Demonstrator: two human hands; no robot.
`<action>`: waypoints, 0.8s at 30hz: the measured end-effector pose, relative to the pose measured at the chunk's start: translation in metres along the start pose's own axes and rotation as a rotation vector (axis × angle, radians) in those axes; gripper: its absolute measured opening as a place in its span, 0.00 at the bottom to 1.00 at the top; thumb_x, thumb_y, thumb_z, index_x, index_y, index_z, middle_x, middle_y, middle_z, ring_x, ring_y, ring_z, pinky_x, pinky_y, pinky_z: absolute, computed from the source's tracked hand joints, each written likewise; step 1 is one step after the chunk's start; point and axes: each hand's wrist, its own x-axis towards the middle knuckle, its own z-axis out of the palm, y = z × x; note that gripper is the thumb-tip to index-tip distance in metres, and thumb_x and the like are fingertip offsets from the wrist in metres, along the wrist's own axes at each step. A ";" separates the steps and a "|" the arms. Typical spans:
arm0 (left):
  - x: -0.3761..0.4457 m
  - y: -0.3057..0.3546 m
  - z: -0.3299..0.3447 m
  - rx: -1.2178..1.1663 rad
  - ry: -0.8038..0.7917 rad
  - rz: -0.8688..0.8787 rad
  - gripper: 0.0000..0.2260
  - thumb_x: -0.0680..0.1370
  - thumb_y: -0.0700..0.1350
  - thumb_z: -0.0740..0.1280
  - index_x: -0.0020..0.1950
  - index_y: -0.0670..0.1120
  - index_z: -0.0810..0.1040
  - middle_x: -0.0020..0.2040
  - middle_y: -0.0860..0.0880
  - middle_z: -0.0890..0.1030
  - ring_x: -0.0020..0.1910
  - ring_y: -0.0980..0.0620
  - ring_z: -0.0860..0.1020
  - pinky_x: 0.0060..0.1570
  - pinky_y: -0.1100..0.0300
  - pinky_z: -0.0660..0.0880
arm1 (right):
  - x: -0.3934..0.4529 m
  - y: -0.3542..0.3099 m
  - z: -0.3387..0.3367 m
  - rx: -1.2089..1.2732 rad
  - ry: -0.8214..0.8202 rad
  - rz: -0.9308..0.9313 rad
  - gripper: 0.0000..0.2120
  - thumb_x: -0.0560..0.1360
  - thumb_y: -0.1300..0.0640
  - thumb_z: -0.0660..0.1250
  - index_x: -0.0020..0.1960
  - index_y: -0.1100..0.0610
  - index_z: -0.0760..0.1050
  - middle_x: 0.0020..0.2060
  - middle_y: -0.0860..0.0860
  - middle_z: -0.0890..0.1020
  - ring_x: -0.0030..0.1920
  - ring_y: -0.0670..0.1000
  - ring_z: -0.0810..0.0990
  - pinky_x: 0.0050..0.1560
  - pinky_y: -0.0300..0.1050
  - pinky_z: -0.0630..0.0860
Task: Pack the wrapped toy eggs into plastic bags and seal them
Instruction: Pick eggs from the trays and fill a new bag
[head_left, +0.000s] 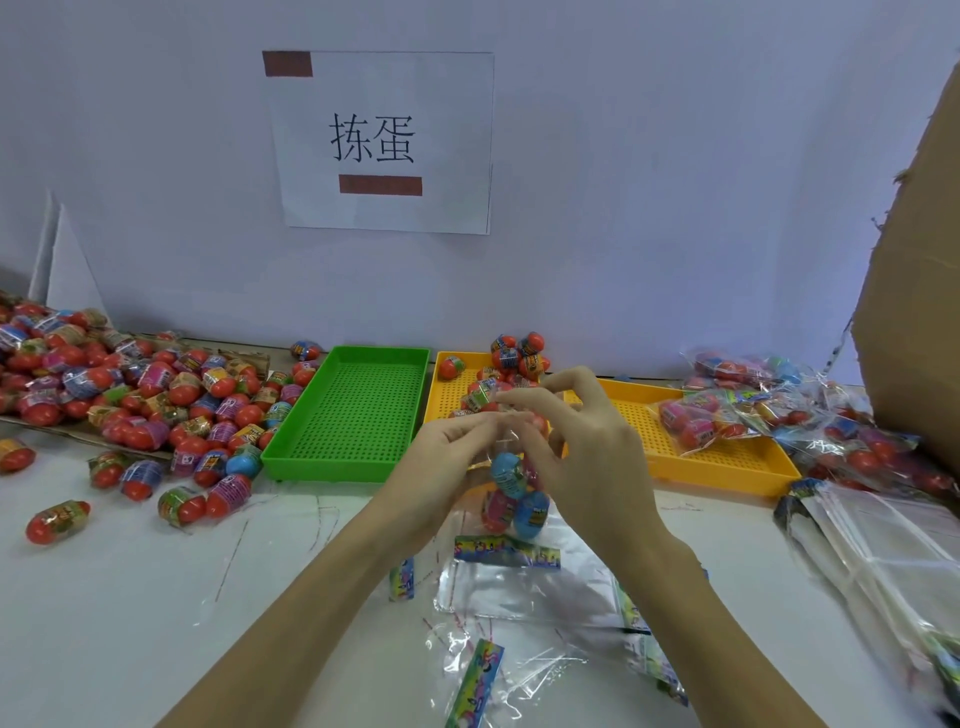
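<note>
Head view: both hands, left (457, 447) and right (576, 447), pinch the mouth of a clear plastic bag (511, 493) holding wrapped toy eggs, just in front of the yellow perforated tray (727, 462). Risk: grip slips, the eggs spill onto the white surface (156, 597).

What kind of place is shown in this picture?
Probably a hand-packing station in a small workshop: a heap of loose toy eggs, sorting trays, filled bags, and a paper sign on the wall.

Three trays out there: one green tray (347, 415), two yellow trays (451, 387) (722, 457). One paper sign (382, 140), and loose eggs (130, 395) beyond counting.
</note>
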 end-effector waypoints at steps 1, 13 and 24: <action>-0.002 0.000 0.001 0.031 -0.037 0.015 0.12 0.83 0.50 0.66 0.60 0.49 0.88 0.57 0.48 0.88 0.59 0.52 0.85 0.57 0.55 0.82 | -0.001 0.000 0.000 -0.001 -0.003 -0.002 0.08 0.79 0.52 0.72 0.57 0.50 0.85 0.52 0.52 0.80 0.34 0.42 0.72 0.34 0.32 0.76; -0.005 -0.002 0.004 0.420 -0.061 0.203 0.12 0.88 0.37 0.59 0.67 0.41 0.79 0.52 0.33 0.83 0.57 0.39 0.84 0.65 0.48 0.80 | 0.000 0.009 0.001 0.033 -0.032 -0.008 0.06 0.78 0.57 0.74 0.54 0.56 0.86 0.52 0.52 0.83 0.36 0.44 0.76 0.36 0.42 0.82; -0.006 0.002 0.005 0.395 -0.039 0.203 0.13 0.88 0.39 0.59 0.63 0.41 0.83 0.55 0.47 0.87 0.58 0.52 0.86 0.60 0.59 0.81 | 0.000 0.013 0.000 0.012 0.019 -0.143 0.06 0.78 0.59 0.74 0.52 0.59 0.87 0.48 0.52 0.85 0.38 0.48 0.82 0.36 0.45 0.83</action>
